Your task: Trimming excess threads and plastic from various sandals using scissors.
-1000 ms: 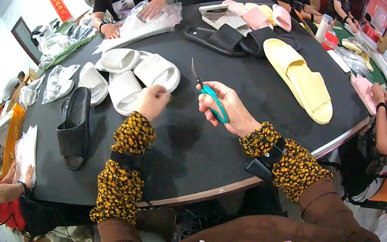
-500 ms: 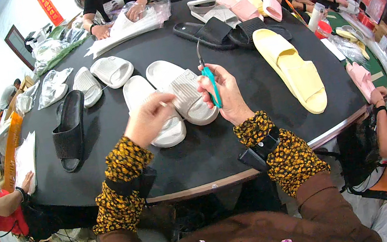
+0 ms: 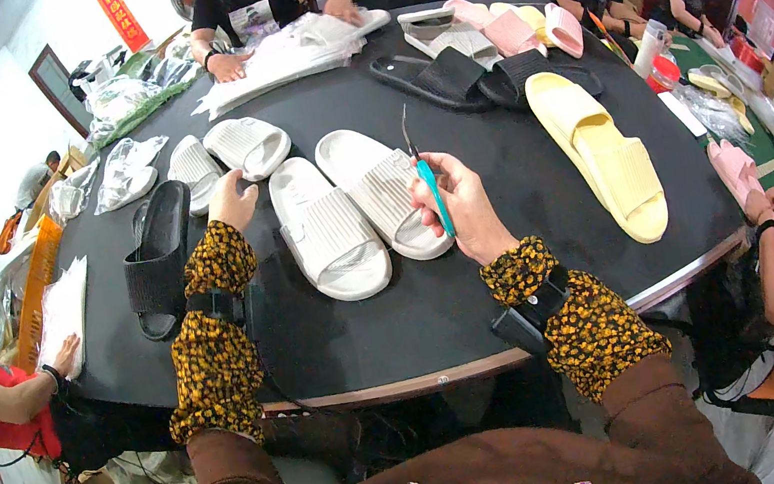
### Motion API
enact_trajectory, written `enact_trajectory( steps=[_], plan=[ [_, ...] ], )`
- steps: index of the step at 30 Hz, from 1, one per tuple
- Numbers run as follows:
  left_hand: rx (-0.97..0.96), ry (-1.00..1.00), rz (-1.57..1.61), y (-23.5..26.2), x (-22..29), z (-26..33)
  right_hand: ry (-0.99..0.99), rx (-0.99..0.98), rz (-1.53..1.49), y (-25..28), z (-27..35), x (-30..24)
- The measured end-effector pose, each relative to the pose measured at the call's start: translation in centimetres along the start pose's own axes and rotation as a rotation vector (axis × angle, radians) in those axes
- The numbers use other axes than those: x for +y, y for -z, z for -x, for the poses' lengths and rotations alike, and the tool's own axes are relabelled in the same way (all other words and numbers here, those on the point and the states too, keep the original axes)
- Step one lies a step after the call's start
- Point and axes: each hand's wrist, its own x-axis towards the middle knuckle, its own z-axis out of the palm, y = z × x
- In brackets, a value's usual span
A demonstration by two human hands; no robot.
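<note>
In the head view I look down on a dark, curved-edged table (image 3: 422, 333). My right hand (image 3: 459, 208) has its fingers closed around teal-handled scissors (image 3: 433, 189), whose thin blades point up and away from me. Just beside that hand, in the middle of the table, lies a pair of white slippers, a left one (image 3: 337, 235) and a right one (image 3: 377, 191), soles down, side by side, toe straps toward me.

My left hand (image 3: 232, 204) is at the near side of two further white slippers (image 3: 248, 148), its fingers partly bent; I cannot tell whether they grip or touch one. Left of it sits a black slipper (image 3: 164, 225), with another partly hidden behind.

To my right, well apart, lie two yellow slippers (image 3: 601, 157), one overlapping the other. Beyond are black slippers (image 3: 432, 81) and a cluster of grey, pink and yellow ones. Across the table, a co-worker's hands rest on clear plastic bags (image 3: 297, 54).
</note>
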Motion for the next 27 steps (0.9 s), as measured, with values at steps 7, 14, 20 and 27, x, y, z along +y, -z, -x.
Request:
enact_trajectory(
  steps=[7,14,20,27],
  plan=[
    [-0.025,0.023,-0.182,-1.8,-6.0,-3.0,-0.004,-0.028,0.018,-0.7,0.0,0.1],
    [-0.043,-0.049,-0.021,-1.8,-2.7,-1.8,0.015,-0.028,0.043,-0.9,-0.1,-0.1],
    [-0.305,0.023,0.628,0.4,5.8,1.5,0.024,-0.015,0.052,-0.2,-0.2,0.1],
    [0.11,-0.144,-0.022,2.4,8.6,4.9,0.024,-0.022,0.021,-0.8,-0.2,0.1]
  ],
)
